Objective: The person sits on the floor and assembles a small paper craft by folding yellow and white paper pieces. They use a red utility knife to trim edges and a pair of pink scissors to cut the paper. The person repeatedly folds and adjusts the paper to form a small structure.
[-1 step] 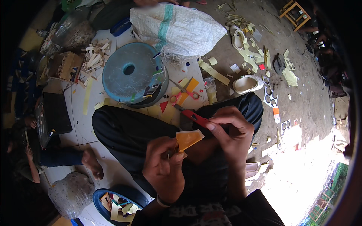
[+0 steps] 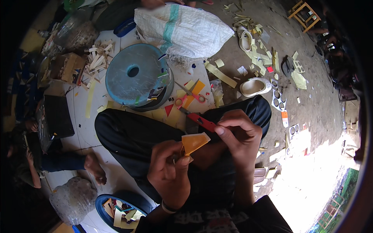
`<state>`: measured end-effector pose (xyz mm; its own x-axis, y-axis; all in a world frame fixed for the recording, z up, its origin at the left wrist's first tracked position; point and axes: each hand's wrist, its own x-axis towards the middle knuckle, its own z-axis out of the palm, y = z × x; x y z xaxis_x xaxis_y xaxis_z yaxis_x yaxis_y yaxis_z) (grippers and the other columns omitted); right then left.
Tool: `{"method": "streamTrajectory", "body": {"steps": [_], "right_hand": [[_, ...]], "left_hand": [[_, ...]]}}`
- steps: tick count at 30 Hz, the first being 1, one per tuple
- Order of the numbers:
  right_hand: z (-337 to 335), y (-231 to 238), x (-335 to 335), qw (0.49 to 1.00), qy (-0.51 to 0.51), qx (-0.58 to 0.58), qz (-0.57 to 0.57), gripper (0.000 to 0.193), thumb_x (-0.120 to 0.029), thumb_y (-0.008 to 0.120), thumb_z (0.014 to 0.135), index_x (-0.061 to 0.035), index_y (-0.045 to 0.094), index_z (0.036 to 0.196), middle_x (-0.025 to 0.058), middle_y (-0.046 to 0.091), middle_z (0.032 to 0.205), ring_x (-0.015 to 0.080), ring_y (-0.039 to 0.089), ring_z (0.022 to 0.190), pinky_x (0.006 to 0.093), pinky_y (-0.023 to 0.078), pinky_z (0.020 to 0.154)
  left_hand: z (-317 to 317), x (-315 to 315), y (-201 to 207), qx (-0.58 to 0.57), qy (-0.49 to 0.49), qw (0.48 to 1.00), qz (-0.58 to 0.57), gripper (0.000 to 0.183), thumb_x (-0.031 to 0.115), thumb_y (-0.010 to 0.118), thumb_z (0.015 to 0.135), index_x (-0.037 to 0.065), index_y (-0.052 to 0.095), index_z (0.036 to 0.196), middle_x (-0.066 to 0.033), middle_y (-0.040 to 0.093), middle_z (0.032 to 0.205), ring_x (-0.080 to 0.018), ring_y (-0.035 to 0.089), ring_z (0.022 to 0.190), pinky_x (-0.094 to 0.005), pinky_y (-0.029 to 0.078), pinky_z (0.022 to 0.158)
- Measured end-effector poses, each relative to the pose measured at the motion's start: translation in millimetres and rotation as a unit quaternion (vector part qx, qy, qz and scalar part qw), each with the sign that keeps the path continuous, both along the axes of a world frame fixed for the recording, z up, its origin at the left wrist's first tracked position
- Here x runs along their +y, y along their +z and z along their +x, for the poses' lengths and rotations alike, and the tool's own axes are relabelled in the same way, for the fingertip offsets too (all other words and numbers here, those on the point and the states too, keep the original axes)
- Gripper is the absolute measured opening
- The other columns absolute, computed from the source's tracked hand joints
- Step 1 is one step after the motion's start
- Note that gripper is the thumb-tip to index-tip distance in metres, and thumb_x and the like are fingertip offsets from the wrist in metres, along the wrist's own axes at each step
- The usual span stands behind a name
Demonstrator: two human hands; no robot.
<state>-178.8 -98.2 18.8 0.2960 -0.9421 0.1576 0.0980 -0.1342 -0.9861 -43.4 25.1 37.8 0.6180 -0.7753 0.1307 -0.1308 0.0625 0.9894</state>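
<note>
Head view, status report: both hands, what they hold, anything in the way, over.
Left hand holding orange piece. Right hand gripping red-handled cutter. Nothing between the two; open scissors lie beyond.

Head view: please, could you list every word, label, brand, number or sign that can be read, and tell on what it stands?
No text can be read with certainty.
Dark shirt: pale lettering, too blurred to read.
Orange-and-white card at right: any print is too small.
Red cutter in the right hand: no print discernible.
Orange piece in the left hand: none visible.
</note>
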Motion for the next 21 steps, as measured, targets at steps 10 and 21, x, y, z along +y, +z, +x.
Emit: {"method": "streamTrajectory", "body": {"steps": [10,21], "right_hand": [[2.8,-1.0,18.5,0.964,0.142,-0.123,0.186,0.044,0.001,0.078,0.093,0.0023,0.061,0.133,0.0094,0.074,0.111,0.0115,0.069,0.100,0.0252,0.054,0.089],[23.8,1.5,36.2,0.954,0.055,-0.169,0.243,0.059,0.008,0.078,0.089,0.0045,0.051,0.141,0.0121,0.076,0.109,0.0166,0.073,0.105,0.0268,0.057,0.089]], "left_hand": [[-0.3,-1.8,-11.8,0.176,-0.024,0.984,-0.006,0.029,0.014,0.069,0.102,-0.004,0.061,0.123,-0.0060,0.057,0.116,-0.0103,0.059,0.102,-0.0252,0.047,0.091],[-6.5,-8.5,-16.4,0.204,-0.006,0.979,-0.022,0.033,0.020,0.068,0.104,-0.004,0.060,0.125,-0.0071,0.064,0.113,-0.0123,0.061,0.105,-0.0277,0.046,0.095]]}}
